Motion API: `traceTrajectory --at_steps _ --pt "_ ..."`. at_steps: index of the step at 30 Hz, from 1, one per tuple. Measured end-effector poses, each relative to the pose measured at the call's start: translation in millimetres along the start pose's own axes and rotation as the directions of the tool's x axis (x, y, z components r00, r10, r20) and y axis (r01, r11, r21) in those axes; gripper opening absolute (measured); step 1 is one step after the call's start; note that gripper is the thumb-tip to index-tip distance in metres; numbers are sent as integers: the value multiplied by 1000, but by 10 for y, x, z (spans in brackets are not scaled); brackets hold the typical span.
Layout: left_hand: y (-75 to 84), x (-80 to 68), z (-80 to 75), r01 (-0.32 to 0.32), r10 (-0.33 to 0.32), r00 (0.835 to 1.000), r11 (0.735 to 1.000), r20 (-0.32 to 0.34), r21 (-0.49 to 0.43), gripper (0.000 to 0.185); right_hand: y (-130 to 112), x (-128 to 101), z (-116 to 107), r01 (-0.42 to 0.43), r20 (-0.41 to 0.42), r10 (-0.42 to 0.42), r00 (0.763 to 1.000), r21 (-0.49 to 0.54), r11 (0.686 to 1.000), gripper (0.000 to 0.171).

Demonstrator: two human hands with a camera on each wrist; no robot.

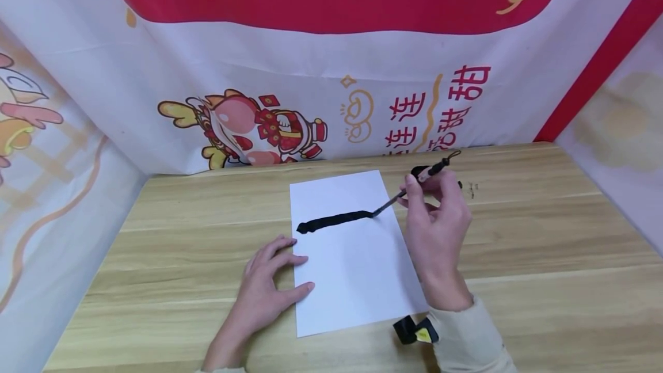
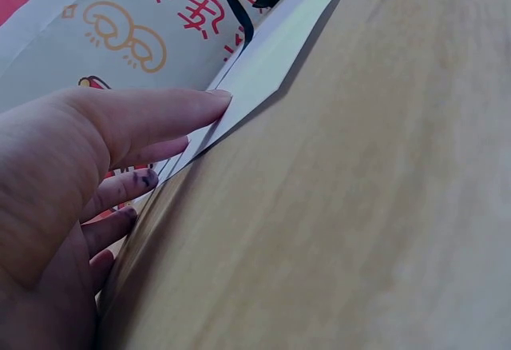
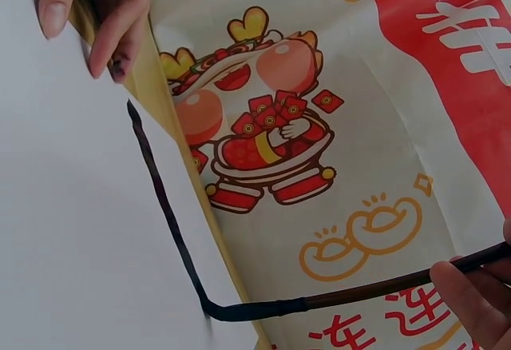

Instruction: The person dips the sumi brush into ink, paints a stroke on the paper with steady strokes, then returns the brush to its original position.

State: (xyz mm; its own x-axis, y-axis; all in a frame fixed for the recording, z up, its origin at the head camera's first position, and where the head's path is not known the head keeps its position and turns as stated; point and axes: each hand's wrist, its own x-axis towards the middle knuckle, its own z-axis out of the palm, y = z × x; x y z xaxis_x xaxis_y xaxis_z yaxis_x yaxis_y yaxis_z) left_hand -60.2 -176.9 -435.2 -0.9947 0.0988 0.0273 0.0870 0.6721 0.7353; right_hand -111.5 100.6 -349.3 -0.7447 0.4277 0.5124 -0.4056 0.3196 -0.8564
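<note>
A white sheet of paper [image 1: 357, 281] lies on the wooden table, with one long black ink stroke [image 1: 334, 221] running across its upper part. My right hand [image 1: 440, 229] pinches the handle of a calligraphy brush [image 3: 359, 290] between thumb and fingers. The brush is tilted, its bent black tip on the paper at the right end of the stroke. My left hand [image 1: 269, 284] rests along the paper's left edge, fingers spread and thumb on the sheet. Dark ink marks show on a fingertip [image 2: 146, 178] of that hand.
Partly hidden behind my right hand is a black object [image 1: 420, 170]. Small dark marks [image 1: 472, 190] lie on the wooden table [image 1: 171, 258] to its right. A printed cloth [image 1: 321, 56] hangs along the table's back edge. A black device [image 1: 414, 330] sits at my right wrist.
</note>
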Motion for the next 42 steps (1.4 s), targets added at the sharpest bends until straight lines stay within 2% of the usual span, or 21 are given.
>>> traceTrajectory --at_steps 8,16,26,42 --pt "-6 -4 5 -14 14 1000 1000 -11 -4 42 14 14 -29 22 3 -22 1000 -48 999 22" --pt "24 7 -14 19 -19 1000 1000 9 -5 41 19 32 -47 61 -7 -62 998 -41 997 27" --pt "17 10 -10 13 -12 1000 1000 8 -3 42 16 50 -73 86 -11 -87 996 -53 995 26" --pt "23 8 -11 23 -23 1000 1000 17 0 43 4 54 -105 69 -36 -72 997 -80 994 28"
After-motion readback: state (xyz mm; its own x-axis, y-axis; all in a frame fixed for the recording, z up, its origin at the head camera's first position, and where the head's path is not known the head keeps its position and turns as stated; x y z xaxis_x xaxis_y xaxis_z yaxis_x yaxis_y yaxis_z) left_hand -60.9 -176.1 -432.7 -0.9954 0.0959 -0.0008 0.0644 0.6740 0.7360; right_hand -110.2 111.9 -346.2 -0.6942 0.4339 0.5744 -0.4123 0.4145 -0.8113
